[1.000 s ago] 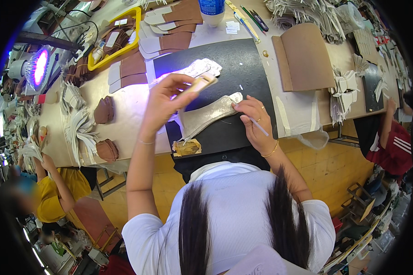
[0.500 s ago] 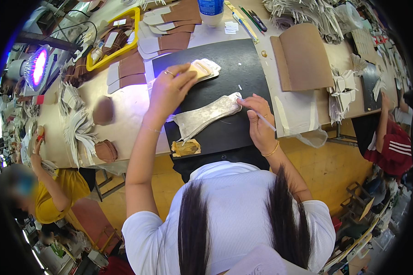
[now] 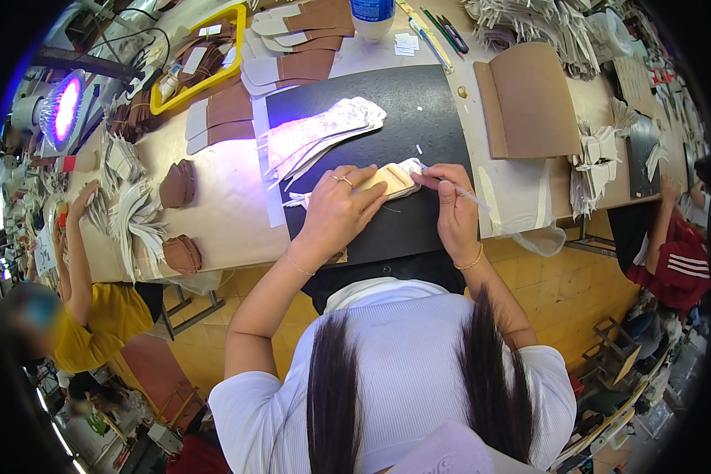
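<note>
My left hand (image 3: 338, 209) presses a small pale-yellow slotted plate (image 3: 386, 181) down on a stack of whitish cut pieces (image 3: 295, 200); hand and plate cover most of that stack. In my right hand (image 3: 457, 212) is a thin translucent stick, like a pen refill (image 3: 475, 199), its tip at the stack's right end by the plate. Just beyond lies another fanned stack of white cut pieces (image 3: 324, 130), untouched. Both stacks rest on a black mat (image 3: 426, 99).
A brown folded sheet (image 3: 533, 103) lies right of the mat. Behind are a blue-labelled bottle (image 3: 373, 17), pens (image 3: 448, 30) and a yellow tray (image 3: 239, 49) of brown pieces. A lit lamp (image 3: 67, 110) stands at left. People work on both sides.
My left hand has moved the yellow plate from the far stack nearer to me, onto the near stack. My right hand stays at that stack's end with the stick.
</note>
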A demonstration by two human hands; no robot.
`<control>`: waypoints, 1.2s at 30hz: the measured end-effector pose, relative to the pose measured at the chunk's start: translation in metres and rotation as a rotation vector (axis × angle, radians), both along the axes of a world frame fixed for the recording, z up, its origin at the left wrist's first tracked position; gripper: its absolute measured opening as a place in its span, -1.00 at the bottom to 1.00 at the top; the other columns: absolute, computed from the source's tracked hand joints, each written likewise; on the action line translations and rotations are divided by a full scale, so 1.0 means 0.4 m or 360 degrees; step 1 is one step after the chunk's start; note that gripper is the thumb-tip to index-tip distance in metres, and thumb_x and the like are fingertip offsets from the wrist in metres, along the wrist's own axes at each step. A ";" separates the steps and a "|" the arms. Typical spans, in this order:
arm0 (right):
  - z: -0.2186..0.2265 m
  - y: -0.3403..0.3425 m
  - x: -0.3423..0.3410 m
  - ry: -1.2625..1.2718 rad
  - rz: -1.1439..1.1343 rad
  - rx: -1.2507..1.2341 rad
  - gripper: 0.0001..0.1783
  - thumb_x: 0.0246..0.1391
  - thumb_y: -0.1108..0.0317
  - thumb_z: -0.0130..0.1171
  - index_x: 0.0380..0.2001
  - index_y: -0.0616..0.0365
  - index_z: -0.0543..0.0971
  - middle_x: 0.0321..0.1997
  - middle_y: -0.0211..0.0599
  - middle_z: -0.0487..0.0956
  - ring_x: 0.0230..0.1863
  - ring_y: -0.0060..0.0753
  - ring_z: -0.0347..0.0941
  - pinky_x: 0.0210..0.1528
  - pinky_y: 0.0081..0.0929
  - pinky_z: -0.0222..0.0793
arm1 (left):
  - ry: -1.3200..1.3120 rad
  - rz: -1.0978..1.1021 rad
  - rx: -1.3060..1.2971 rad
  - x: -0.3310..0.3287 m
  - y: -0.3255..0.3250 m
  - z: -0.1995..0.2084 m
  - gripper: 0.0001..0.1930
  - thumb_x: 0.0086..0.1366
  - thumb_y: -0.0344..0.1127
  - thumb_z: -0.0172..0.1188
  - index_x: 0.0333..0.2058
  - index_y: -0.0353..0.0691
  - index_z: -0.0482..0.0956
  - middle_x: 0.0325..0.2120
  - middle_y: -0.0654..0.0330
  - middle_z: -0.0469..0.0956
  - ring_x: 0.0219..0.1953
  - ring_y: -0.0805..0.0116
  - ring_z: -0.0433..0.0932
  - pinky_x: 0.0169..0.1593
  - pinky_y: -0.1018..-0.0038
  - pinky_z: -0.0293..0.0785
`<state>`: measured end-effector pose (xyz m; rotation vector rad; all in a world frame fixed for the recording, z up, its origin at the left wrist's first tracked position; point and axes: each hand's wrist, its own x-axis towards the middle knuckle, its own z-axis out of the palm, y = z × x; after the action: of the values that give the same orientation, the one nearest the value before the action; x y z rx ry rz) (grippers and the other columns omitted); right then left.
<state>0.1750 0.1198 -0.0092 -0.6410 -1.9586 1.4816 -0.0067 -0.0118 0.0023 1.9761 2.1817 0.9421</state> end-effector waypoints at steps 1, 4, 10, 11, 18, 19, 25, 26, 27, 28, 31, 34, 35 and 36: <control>0.001 0.000 0.000 0.0013 -0.0004 -0.0033 -0.63 0.52 0.20 -0.19 0.00 0.30 0.45 0.01 -0.19 0.44 0.08 -0.16 0.62 0.18 -0.39 0.45 | 0.0000 -0.0001 0.0005 0.000 0.001 -0.002 -0.79 0.14 -0.26 0.41 -0.24 -0.14 0.76 -0.07 0.15 0.66 -0.08 0.21 0.58 -0.07 0.32 0.47; -0.002 -0.001 0.002 0.0030 -0.0001 -0.0048 -0.62 0.53 0.19 -0.21 0.00 0.31 0.45 0.01 -0.19 0.43 0.09 -0.16 0.61 0.16 -0.43 0.45 | 0.0000 -0.0007 0.0013 0.001 0.002 -0.004 -0.79 0.15 -0.26 0.41 -0.24 -0.14 0.76 -0.07 0.15 0.66 -0.09 0.21 0.58 -0.08 0.32 0.47; 0.026 0.019 -0.016 -0.0163 0.0036 0.0905 -0.85 0.33 0.36 0.15 -0.13 0.14 0.62 -0.20 -0.33 0.67 -0.22 -0.37 0.60 0.10 -0.37 0.38 | 0.0046 -0.0030 0.0010 0.003 0.004 -0.007 -0.80 0.17 -0.25 0.39 -0.24 -0.14 0.75 -0.06 0.13 0.65 -0.12 0.22 0.57 -0.11 0.32 0.45; 0.034 0.020 -0.020 -0.0187 0.0049 0.0910 -0.86 0.28 0.36 0.20 -0.14 0.11 0.63 -0.21 -0.37 0.69 -0.23 -0.38 0.60 0.07 -0.36 0.36 | 0.0058 -0.0030 0.0009 0.004 0.004 -0.008 -0.80 0.17 -0.25 0.39 -0.24 -0.15 0.75 -0.06 0.13 0.65 -0.13 0.22 0.57 -0.11 0.32 0.45; 0.053 0.028 -0.037 -0.0266 0.0120 0.1024 -0.81 0.15 0.37 0.32 -0.15 -0.02 0.65 -0.23 -0.47 0.72 -0.24 -0.41 0.59 -0.10 -0.36 0.28 | 0.0090 -0.0051 -0.0011 0.006 0.006 -0.006 -0.81 0.18 -0.26 0.38 -0.25 -0.16 0.74 -0.05 0.10 0.66 -0.14 0.21 0.56 -0.13 0.32 0.44; 0.057 0.028 -0.039 -0.0266 0.0126 0.1037 -0.81 0.15 0.37 0.32 -0.15 -0.03 0.65 -0.23 -0.47 0.71 -0.24 -0.41 0.60 -0.10 -0.36 0.28 | 0.0095 -0.0052 -0.0011 0.006 0.006 -0.006 -0.81 0.18 -0.26 0.38 -0.24 -0.16 0.74 -0.05 0.09 0.66 -0.14 0.21 0.56 -0.13 0.32 0.44; 0.052 0.033 -0.032 -0.0279 0.0183 0.1063 -0.77 0.14 0.36 0.33 -0.12 -0.04 0.64 -0.21 -0.45 0.71 -0.21 -0.38 0.60 -0.06 -0.37 0.29 | 0.0108 -0.0052 0.0002 0.007 0.007 -0.007 -0.80 0.18 -0.26 0.38 -0.23 -0.17 0.74 -0.05 0.08 0.66 -0.15 0.21 0.56 -0.13 0.31 0.44; 0.053 0.033 -0.033 -0.0278 0.0187 0.1069 -0.78 0.14 0.36 0.32 -0.12 -0.03 0.64 -0.21 -0.43 0.70 -0.20 -0.37 0.59 -0.05 -0.36 0.29 | 0.0113 -0.0054 0.0000 0.007 0.007 -0.006 -0.80 0.18 -0.26 0.38 -0.23 -0.17 0.74 -0.05 0.08 0.66 -0.15 0.21 0.55 -0.12 0.31 0.44; 0.054 0.031 -0.036 -0.0275 0.0191 0.1074 -0.79 0.15 0.36 0.31 -0.13 -0.03 0.64 -0.20 -0.42 0.70 -0.19 -0.35 0.59 -0.05 -0.35 0.30 | 0.0107 -0.0052 -0.0010 0.007 0.006 -0.006 -0.80 0.18 -0.26 0.38 -0.23 -0.17 0.74 -0.05 0.07 0.66 -0.14 0.20 0.55 -0.12 0.31 0.44; 0.054 0.030 -0.037 -0.0272 0.0195 0.1080 -0.80 0.15 0.35 0.31 -0.13 -0.02 0.63 -0.19 -0.41 0.70 -0.18 -0.33 0.59 -0.04 -0.35 0.30 | 0.0101 -0.0051 -0.0019 0.008 0.006 -0.005 -0.80 0.18 -0.26 0.38 -0.23 -0.17 0.74 -0.05 0.07 0.66 -0.14 0.20 0.55 -0.12 0.30 0.44; 0.043 0.028 -0.020 -0.0302 0.0188 0.1048 -0.85 0.19 0.34 0.28 -0.17 0.03 0.62 -0.19 -0.37 0.69 -0.15 -0.25 0.59 0.01 -0.30 0.34 | 0.0103 -0.0023 -0.0017 0.010 0.008 0.000 -0.81 0.16 -0.28 0.40 -0.24 -0.15 0.76 -0.06 0.11 0.66 -0.15 0.21 0.57 -0.12 0.33 0.46; 0.048 0.032 -0.006 -0.0341 0.0213 0.0870 -0.83 0.34 0.32 0.13 -0.21 0.18 0.61 -0.14 -0.23 0.70 -0.12 -0.13 0.59 0.15 -0.17 0.40 | 0.0099 -0.0008 -0.0002 0.011 0.008 0.003 -0.82 0.15 -0.29 0.41 -0.25 -0.15 0.76 -0.09 0.15 0.66 -0.16 0.20 0.58 -0.12 0.33 0.47; 0.046 0.031 -0.007 -0.0265 0.0165 0.0842 -0.80 0.36 0.29 0.09 -0.20 0.18 0.61 -0.14 -0.22 0.69 -0.12 -0.13 0.58 0.17 -0.16 0.40 | 0.0095 -0.0007 0.0002 0.011 0.008 0.003 -0.82 0.15 -0.29 0.41 -0.25 -0.16 0.75 -0.10 0.15 0.65 -0.16 0.19 0.58 -0.11 0.32 0.47; 0.042 0.029 -0.008 -0.0186 0.0118 0.0814 -0.77 0.39 0.27 0.06 -0.19 0.19 0.61 -0.15 -0.21 0.69 -0.12 -0.12 0.58 0.19 -0.15 0.40 | 0.0064 -0.0023 0.0006 0.010 0.008 0.001 -0.81 0.15 -0.29 0.40 -0.25 -0.16 0.73 -0.11 0.14 0.63 -0.14 0.19 0.57 -0.11 0.31 0.46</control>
<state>0.1717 0.1313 0.0078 -0.4352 -2.3486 0.9324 -0.0028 -0.0084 0.0028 2.0274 2.1849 0.9133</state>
